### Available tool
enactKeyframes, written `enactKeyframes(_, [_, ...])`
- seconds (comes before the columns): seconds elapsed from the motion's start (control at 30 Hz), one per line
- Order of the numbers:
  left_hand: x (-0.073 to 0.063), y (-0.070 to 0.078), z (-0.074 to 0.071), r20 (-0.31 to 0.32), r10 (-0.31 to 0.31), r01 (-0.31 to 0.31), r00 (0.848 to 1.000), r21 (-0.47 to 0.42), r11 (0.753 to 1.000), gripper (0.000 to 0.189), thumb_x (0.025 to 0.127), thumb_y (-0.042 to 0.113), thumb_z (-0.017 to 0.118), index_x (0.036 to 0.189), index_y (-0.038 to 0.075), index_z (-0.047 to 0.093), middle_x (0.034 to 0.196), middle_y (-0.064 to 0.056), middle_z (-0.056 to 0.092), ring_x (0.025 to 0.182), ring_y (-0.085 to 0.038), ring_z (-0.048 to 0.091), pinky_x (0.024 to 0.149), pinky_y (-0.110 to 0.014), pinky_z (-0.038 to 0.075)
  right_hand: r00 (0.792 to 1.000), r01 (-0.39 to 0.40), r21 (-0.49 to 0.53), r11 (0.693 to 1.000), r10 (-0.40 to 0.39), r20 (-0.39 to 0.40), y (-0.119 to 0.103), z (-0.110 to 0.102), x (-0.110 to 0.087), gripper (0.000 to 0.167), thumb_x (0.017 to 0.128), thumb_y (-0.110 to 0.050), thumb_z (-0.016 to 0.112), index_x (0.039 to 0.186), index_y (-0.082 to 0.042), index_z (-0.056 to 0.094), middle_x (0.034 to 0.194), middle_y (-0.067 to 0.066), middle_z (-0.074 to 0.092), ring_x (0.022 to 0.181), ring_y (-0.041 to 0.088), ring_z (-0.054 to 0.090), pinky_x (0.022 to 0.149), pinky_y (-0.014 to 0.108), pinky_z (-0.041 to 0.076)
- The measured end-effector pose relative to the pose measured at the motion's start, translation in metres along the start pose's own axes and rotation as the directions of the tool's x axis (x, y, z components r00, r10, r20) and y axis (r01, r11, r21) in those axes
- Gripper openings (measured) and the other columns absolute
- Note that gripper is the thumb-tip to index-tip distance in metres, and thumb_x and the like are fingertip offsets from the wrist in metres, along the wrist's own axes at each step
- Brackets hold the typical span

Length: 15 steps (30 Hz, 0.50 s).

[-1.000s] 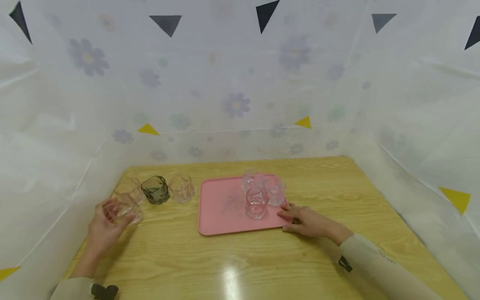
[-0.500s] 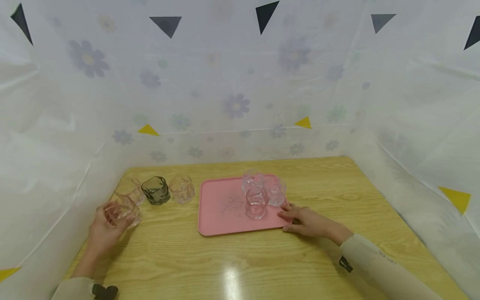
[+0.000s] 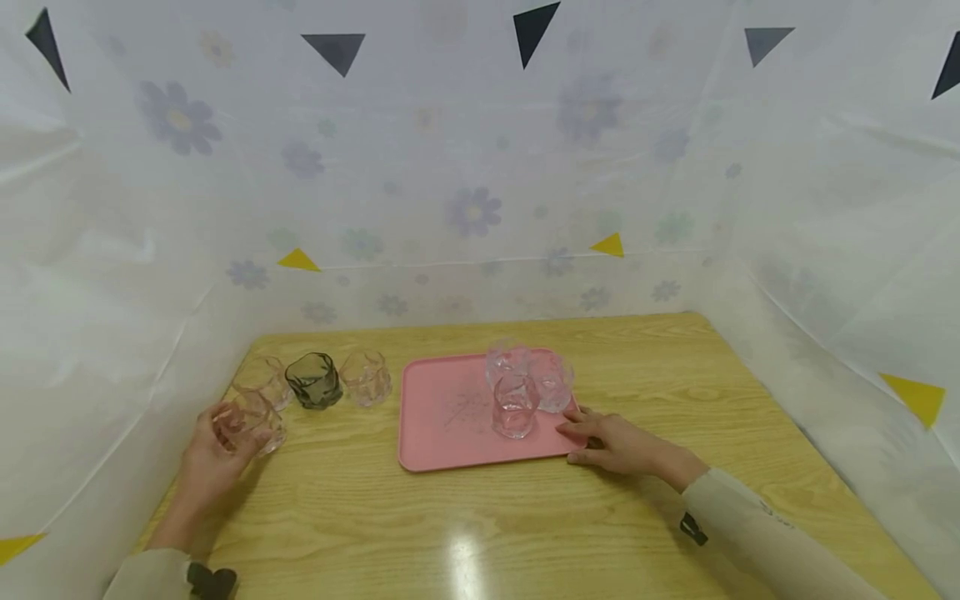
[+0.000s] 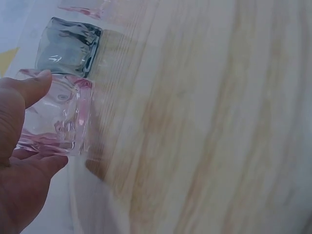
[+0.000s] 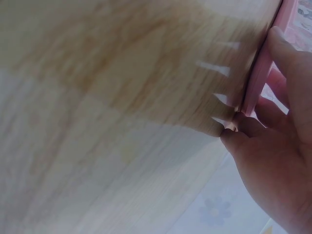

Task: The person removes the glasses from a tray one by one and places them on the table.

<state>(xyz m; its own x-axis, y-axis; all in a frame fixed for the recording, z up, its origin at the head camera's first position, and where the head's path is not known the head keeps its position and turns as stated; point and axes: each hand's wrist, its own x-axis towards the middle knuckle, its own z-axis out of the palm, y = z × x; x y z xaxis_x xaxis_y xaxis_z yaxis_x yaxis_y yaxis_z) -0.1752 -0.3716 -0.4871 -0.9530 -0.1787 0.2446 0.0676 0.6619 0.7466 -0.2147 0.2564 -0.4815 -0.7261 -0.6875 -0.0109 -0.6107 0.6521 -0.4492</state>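
Note:
At the table's left side my left hand (image 3: 212,454) grips a clear, pink-tinted drinking glass (image 3: 253,423) with wavy sides, thumb on one side and fingers on the other. In the left wrist view the same glass (image 4: 61,114) overlaps a smoky grey glass (image 4: 70,48). Behind the held glass, another clear glass (image 3: 261,379) stands beside the grey one, with a third clear glass (image 3: 366,379) to the right. My right hand (image 3: 618,444) holds the front right corner of a pink tray (image 3: 431,433), its thumb on the rim (image 5: 261,73) in the right wrist view.
On the tray's right half stand a clear glass at the front (image 3: 514,408), one at the back (image 3: 506,360) and one at the right (image 3: 552,385), close together. White patterned sheeting (image 3: 472,283) encloses the wooden table (image 3: 480,517) at the back and sides.

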Motion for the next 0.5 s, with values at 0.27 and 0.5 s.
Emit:
enactKeyframes(0.27, [0.005,0.008,-0.011,0.032,-0.064,0.063,0.997,0.036,0.997,0.109,0.094,0.036,0.081,0.166,-0.004,0.008,0.150,-0.047,0.041,0.130,-0.061,0.051,0.102,-0.044,0.058,1.000,-0.002,0.005,1.000,0.002,0.001,0.003,0.001,0.001,0.057,0.106,-0.040,0.064,0.150,-0.005,0.058,0.162,0.026,0.043,0.151,0.051,0.037,0.119,0.067,0.036])
enactKeyframes(0.5, [0.013,0.043,-0.015,-0.102,0.022,-0.023,0.995,-0.004,1.000,0.103,0.091,0.034,0.083,0.168,0.009,0.020,0.161,-0.037,0.038,0.146,-0.059,0.039,0.113,-0.073,0.037,1.000,0.011,0.003,1.000,-0.011,-0.003,0.002,0.001,0.000,0.057,0.105,-0.039,0.065,0.149,-0.004,0.059,0.161,0.028,0.044,0.149,0.054,0.039,0.116,0.070,0.037])
